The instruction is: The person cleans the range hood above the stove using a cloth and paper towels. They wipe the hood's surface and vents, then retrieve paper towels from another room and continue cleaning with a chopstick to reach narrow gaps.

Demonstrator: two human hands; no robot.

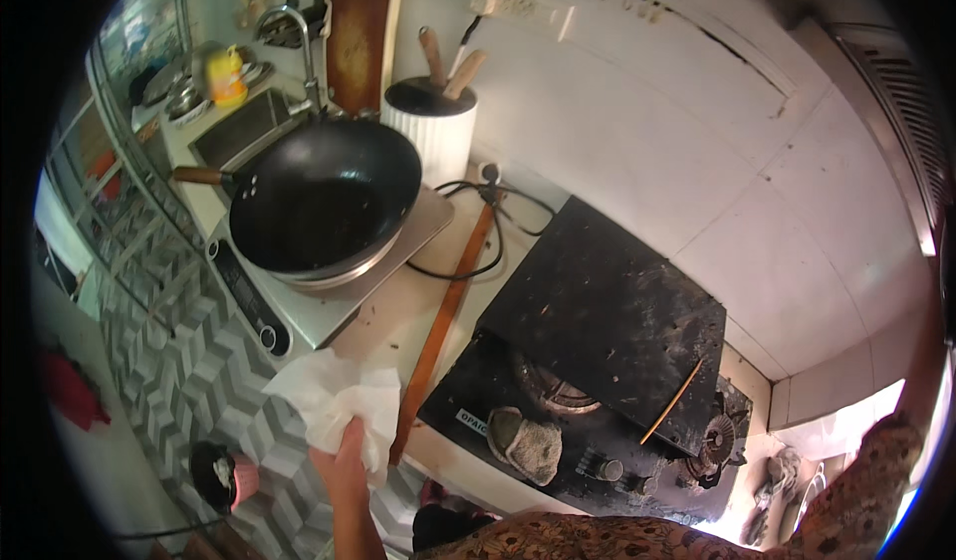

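Note:
A crumpled white paper towel (344, 396) is pinched in my left hand (344, 460), just off the counter's front edge. Part of that hand is hidden under the paper. Beyond it, a black wok (329, 197) with a wooden handle sits on a silver induction cooker (344, 306) with a dark control panel. A long reddish-brown wooden strip (445, 316) lies on the counter to the right of the paper. At the right, a patterned sleeve (871, 485) shows my right arm, but the right hand is out of sight.
A dark panel (607, 311) covers part of a dirty black gas stove (458, 386). On the stove lie a grey rag (528, 446) and a thin stick (672, 401). Behind the wok stand a white ribbed knife holder (433, 137) and a sink (239, 132). A pink bin (244, 480) stands below.

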